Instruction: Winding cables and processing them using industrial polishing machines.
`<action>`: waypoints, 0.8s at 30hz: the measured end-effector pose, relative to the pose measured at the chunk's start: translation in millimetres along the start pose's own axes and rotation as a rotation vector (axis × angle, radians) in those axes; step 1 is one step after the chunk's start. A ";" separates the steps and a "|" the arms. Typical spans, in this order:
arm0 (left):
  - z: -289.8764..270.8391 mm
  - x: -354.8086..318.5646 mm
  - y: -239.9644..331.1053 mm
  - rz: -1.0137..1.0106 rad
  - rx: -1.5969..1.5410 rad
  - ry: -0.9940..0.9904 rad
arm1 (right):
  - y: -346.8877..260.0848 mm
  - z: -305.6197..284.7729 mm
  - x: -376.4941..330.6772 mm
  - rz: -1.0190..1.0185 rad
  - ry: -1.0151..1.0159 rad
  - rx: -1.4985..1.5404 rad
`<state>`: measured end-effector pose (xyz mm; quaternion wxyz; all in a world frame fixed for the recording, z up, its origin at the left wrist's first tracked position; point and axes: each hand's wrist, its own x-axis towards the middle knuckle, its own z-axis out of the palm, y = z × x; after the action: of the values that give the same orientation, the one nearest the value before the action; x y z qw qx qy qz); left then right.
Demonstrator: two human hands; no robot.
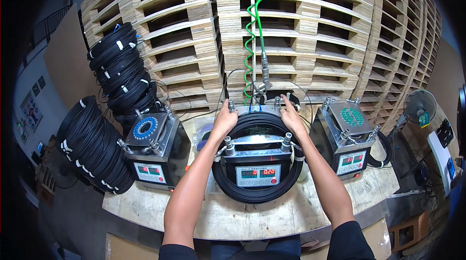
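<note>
Left hand (226, 121) and right hand (291, 118) are at metal posts (277, 103) — pinching or not, I cannot tell; the black coil (255, 195) between them could snag if pulled unevenly.

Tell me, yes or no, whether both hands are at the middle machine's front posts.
No, the left hand and right hand are both by the rear posts of the middle machine.

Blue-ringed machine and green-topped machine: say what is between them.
Head view: the middle machine, a black coil looped around its front, and both forearms.
</note>
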<state>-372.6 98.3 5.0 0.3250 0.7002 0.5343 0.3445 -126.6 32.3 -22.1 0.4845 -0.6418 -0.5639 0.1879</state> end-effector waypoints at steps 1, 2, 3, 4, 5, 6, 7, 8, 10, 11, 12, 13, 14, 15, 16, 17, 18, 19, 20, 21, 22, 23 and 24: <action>-0.9 1.3 -5.5 0.026 -0.046 0.001 | -4.5 2.3 -1.2 0.000 -0.004 0.005; -2.0 2.5 -10.7 0.023 -0.041 0.003 | -9.3 4.2 -2.1 0.018 -0.017 0.009; -3.2 3.6 -15.8 0.020 -0.074 0.003 | -14.2 6.1 -3.1 0.035 -0.029 0.013; -2.7 3.0 -13.9 0.021 -0.110 -0.005 | -15.0 4.6 -4.2 0.039 -0.025 0.013; -3.2 2.3 -12.4 0.022 -0.109 -0.010 | -15.9 3.4 -5.3 0.046 -0.021 0.013; -4.3 1.4 -11.2 0.006 -0.111 -0.021 | -16.9 2.2 -6.3 0.053 -0.017 0.013; -4.9 0.2 -10.6 -0.010 -0.113 -0.031 | -15.5 1.7 -7.0 0.057 -0.015 0.014; -3.4 0.6 -12.0 -0.011 -0.111 -0.034 | -14.2 1.5 -7.4 0.032 -0.002 0.018; -2.9 -0.7 -13.6 -0.001 -0.101 0.039 | -27.9 -4.8 -10.6 0.143 -0.081 0.087; -4.4 -1.0 -14.1 -0.005 -0.099 0.041 | -26.3 -2.5 -9.7 0.144 -0.086 0.088; -6.1 -0.2 -14.3 -0.015 -0.097 0.034 | -23.2 0.9 -8.5 0.064 -0.049 0.066; -4.7 -1.3 -10.6 -0.024 -0.097 0.020 | -18.6 1.4 -8.6 -0.011 -0.007 0.039; -4.1 -4.9 -6.0 -0.048 -0.051 0.021 | -14.3 2.1 -7.7 -0.032 0.012 0.041; -1.7 -4.2 -4.1 -0.052 -0.053 0.016 | -10.0 1.0 -5.4 -0.025 0.011 0.038; -2.7 -3.0 -4.1 -0.049 -0.043 0.030 | -8.0 1.5 -2.1 -0.063 0.027 0.015; -3.6 -2.6 -4.7 -0.044 -0.034 0.044 | -6.8 1.9 -0.4 -0.101 0.044 -0.007; -4.2 -3.5 -6.0 -0.040 -0.050 0.051 | -2.2 5.4 1.0 -0.135 0.077 0.007; -3.9 -3.0 -7.1 -0.043 -0.050 0.051 | -3.3 5.3 1.7 -0.133 0.074 0.006; -3.4 -2.5 -7.9 -0.018 -0.058 0.068 | -4.3 4.6 2.5 -0.074 0.061 0.037; -2.7 -2.4 -8.5 0.009 -0.067 0.086 | -5.1 4.1 2.4 -0.015 0.048 0.067; -2.4 -0.9 -10.9 0.027 -0.083 0.076 | -5.8 5.3 2.3 -0.017 0.063 0.050; -2.0 0.8 -13.5 0.028 -0.083 0.077 | -6.5 5.9 1.9 -0.018 0.064 0.051; -1.9 2.4 -15.5 0.062 -0.106 0.065 | -7.2 6.8 1.3 -0.012 0.073 0.043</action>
<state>-381.8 104.2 -6.4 0.3335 0.6867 0.5035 0.4046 -135.5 35.5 -18.8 0.5194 -0.6344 -0.5455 0.1737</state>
